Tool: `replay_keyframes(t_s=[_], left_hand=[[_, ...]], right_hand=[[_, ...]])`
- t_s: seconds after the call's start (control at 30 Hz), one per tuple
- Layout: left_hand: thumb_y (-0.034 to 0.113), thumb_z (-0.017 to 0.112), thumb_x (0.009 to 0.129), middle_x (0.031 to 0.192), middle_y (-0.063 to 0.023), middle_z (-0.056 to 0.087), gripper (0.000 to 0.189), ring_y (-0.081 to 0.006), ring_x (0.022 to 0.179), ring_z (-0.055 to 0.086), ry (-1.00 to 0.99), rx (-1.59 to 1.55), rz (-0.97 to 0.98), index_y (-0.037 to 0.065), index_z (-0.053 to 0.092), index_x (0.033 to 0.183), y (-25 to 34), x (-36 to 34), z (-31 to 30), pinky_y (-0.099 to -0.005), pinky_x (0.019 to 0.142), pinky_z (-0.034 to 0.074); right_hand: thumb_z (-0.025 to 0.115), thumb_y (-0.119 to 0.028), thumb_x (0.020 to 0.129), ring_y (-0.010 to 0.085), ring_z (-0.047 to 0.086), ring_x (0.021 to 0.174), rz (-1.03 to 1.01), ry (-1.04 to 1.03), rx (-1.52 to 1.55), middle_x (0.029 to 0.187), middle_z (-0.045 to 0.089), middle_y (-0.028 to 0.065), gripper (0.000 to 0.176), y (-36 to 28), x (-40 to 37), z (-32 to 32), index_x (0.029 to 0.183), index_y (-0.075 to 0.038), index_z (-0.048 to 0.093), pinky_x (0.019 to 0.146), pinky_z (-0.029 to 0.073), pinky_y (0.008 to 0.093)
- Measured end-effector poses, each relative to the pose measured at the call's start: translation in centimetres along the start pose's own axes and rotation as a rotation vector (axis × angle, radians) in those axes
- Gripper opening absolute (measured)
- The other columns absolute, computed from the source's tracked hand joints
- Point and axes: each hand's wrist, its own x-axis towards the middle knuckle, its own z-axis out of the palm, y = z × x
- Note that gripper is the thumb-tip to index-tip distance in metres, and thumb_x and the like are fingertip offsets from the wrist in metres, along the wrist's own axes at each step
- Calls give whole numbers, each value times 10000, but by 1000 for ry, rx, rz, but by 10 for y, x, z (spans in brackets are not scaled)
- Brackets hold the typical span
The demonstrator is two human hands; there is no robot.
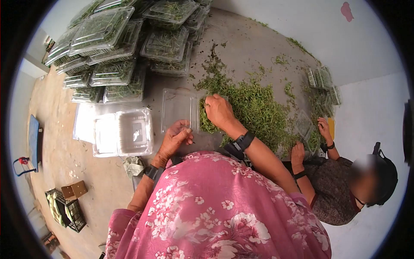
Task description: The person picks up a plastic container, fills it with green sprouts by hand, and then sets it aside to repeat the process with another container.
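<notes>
Over the near right corner of an open clear plastic container [177, 105] is my left hand [177, 134], its fingers curled together; whatever lies between the fingertips is too small to name. My right hand [219, 113] is at the left edge of a large heap of green leafy sprigs [254, 105], fingers bent down onto the greens and closed around some of them. The container lies between the heap and a stack of empty open clear containers [136, 131] on the left.
Closed containers filled with greens [101, 32] are piled at the back left. At the right, a co-worker in a dark cap [386, 181] handles greens beside a clear container [304, 125]. A black crate [75, 216], a cardboard box [74, 190] and a blue trolley [34, 142] stand at the lower left.
</notes>
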Motion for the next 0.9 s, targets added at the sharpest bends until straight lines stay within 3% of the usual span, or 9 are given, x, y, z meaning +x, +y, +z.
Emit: replay_keyframes(t_s=[0.1,0.2,0.4,0.6,0.8,0.9], left_hand=[[155,575,910,780,-69,616,342,-133,638,600,-1,-2,16,-5,459,1189,-1,0,-1,-244,612,489],[160,576,912,780,-73,618,347,-135,645,603,4,-9,5,-13,456,1188,0,0,-1,-245,611,491],[169,582,910,777,-83,623,361,-142,646,607,9,-28,5,-30,451,1182,-2,1,-2,-250,605,493],[171,583,909,780,-87,622,362,-146,651,608,2,-39,-1,-32,451,1178,-4,4,-4,-249,608,491],[172,581,909,790,-86,619,361,-145,651,607,0,-45,-6,-26,452,1182,-4,3,-3,-246,607,489],[172,578,911,789,-81,616,359,-143,656,608,5,-24,-10,-21,452,1187,-2,4,-2,-243,607,488]], right_hand=[[600,-122,801,391,606,824,45,-80,-72,972,580,199,138,1,4,6,890,-21,570,706,501,481],[610,-90,780,388,581,828,8,-62,-18,890,578,172,130,-3,0,0,878,-16,566,706,486,459],[637,-99,791,365,574,846,-50,25,190,915,568,169,203,-7,-13,-28,964,-7,585,735,474,424],[632,-124,811,326,559,918,-139,77,24,987,574,142,236,-1,-20,-24,1024,-34,584,779,452,405],[624,-181,827,266,497,1118,-185,-135,-127,1154,567,113,339,-12,-30,-10,1127,-33,571,922,344,417],[628,-175,825,263,506,1124,-168,-189,-100,1171,571,119,343,-12,-26,-16,1128,-25,570,916,337,407]])
